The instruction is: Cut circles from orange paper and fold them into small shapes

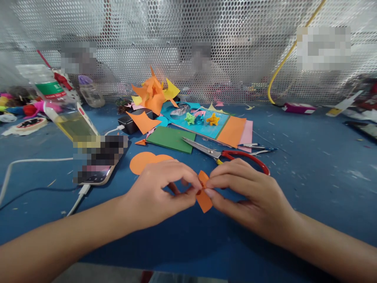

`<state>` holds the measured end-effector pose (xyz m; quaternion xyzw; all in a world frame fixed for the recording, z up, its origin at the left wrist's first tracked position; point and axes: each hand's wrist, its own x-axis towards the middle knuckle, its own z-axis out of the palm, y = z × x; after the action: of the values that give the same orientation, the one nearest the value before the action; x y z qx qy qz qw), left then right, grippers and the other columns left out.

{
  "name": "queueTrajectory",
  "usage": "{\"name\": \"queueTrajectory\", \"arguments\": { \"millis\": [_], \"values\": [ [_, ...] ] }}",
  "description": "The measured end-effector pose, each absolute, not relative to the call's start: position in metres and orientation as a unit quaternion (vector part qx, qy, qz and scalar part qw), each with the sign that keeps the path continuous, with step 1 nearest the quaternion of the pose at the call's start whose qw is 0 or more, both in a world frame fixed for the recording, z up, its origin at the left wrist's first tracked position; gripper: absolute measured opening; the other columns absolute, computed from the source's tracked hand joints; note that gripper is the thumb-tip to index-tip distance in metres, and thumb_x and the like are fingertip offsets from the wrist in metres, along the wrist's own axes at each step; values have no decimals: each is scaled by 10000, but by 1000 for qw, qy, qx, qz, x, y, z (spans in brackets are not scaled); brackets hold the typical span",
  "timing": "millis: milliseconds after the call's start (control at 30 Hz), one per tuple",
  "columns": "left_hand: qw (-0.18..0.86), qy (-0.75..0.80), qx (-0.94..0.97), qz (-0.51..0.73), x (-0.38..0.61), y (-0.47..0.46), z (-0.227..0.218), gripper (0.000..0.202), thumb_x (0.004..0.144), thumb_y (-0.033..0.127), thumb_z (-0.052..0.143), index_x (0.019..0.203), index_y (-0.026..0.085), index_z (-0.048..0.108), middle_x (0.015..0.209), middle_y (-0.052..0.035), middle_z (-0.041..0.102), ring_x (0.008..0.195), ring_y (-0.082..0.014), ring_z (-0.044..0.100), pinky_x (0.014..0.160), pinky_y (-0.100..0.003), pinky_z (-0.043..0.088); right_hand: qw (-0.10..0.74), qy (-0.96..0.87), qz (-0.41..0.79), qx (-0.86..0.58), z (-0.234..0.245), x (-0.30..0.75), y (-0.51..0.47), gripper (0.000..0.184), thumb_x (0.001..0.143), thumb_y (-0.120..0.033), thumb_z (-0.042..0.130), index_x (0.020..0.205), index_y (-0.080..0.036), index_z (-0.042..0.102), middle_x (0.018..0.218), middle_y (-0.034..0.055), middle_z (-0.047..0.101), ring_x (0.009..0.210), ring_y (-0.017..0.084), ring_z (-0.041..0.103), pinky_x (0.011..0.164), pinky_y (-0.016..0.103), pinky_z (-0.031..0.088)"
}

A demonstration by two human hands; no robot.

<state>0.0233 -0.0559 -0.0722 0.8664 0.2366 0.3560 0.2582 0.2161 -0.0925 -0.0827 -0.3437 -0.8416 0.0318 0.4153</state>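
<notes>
Between both hands, just above the blue table, is a small folded piece of orange paper point(204, 202). My left hand point(165, 188) pinches its left side between thumb and forefinger. From the other side, my right hand point(250, 196) grips it with thumb and fingertips, which hide its middle. Right behind the left hand lie orange paper circles point(142, 163), partly covered by it. Scissors with red handles point(250, 155) rest just beyond the right hand, their blades pointing left over a stack of green paper point(171, 139).
A phone point(101, 169) on a white cable lies left, beside a bottle point(64, 106) of yellowish liquid. Behind the green stack are orange paper scraps point(153, 94), a blue sheet point(203, 129) with folded paper stars, and orange sheets point(234, 131). A perforated metal screen point(235, 51) closes the back.
</notes>
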Motion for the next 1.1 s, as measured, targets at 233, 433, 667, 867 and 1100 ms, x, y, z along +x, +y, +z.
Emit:
{"name": "queueTrajectory", "arguments": {
  "millis": [233, 433, 667, 867, 1100],
  "values": [
    [349, 316, 827, 308, 23, -57, -70, 149, 755, 174, 621, 897, 200, 657, 777, 12, 664, 683, -76, 596, 480, -99, 460, 421, -838, 31, -345, -85, 216, -92, 83, 784, -104, 617, 794, -180, 587, 758, -18, 643, 706, 99, 586, 666, 263, 432],
    [331, 280, 841, 324, 25, -53, -72, 105, 772, 171, 604, 793, 168, 707, 774, -28, 639, 677, -105, 585, 453, -149, 445, 414, -836, 12, -359, -84, 218, -91, 88, 785, -117, 619, 761, -194, 586, 749, -13, 643, 697, 111, 582, 662, 268, 438],
    [321, 280, 841, 332, 25, -52, -74, 103, 776, 185, 620, 791, 171, 721, 764, -32, 650, 688, -118, 593, 539, -193, 488, 412, -836, 15, -362, -84, 219, -91, 87, 792, -119, 614, 763, -196, 587, 761, -15, 641, 710, 108, 581, 675, 263, 430],
    [284, 249, 859, 345, 24, -46, -74, 51, 749, 154, 662, 734, 137, 708, 688, -23, 639, 637, -110, 585, 577, -213, 485, 386, -850, 17, -357, -84, 220, -94, 77, 852, -165, 564, 799, -205, 603, 807, -4, 655, 733, 114, 583, 686, 263, 424],
    [189, 195, 892, 362, 22, -44, -76, 22, 750, 143, 664, 750, 134, 684, 729, -34, 659, 668, -113, 607, 604, -214, 480, 377, -847, 28, -373, -84, 220, -92, 55, 847, -183, 560, 865, -217, 600, 834, -1, 652, 755, 121, 596, 688, 269, 455]
  ]
}}
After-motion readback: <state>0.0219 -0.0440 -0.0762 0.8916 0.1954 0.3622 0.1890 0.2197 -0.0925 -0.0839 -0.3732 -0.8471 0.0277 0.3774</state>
